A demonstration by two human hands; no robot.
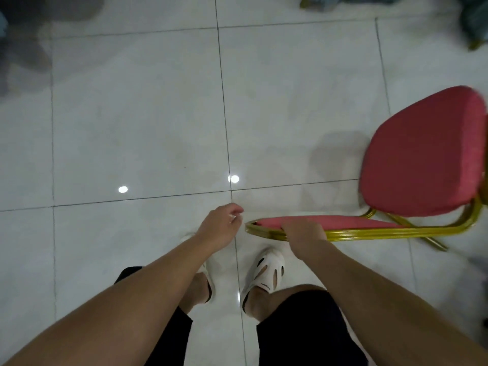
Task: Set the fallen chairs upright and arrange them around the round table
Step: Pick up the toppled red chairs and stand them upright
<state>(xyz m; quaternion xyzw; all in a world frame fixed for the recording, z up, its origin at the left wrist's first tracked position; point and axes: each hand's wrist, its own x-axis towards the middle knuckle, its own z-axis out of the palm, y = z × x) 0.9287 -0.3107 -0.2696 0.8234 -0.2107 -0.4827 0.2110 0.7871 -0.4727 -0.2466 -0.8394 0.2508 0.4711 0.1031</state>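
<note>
The biggest thing is the floor [132, 114], made of big shiny white tiles with thin dark lines between them. On the right side of the floor is a chair [422, 154] with a red seat and a gold frame [369, 235]. The seat faces up. The red chair back [356, 223] is seen from its top edge and sits just in front of the person's feet. I cannot tell if all the chair legs touch the floor. At the top right there are blurry blue-green things [475, 22], too fuzzy to name. Lower down are the person's black shorts [303, 326] and two white shoes [266, 273] standing on the tiles. The right hand [303, 231] is wrapped around the top of the chair back and grips it. The left hand [221, 225] holds nothing. Its fingers are loosely bent, and it is just beside the end of the chair back but not touching it. Two small bright light spots [233, 178] shine on the floor.
</note>
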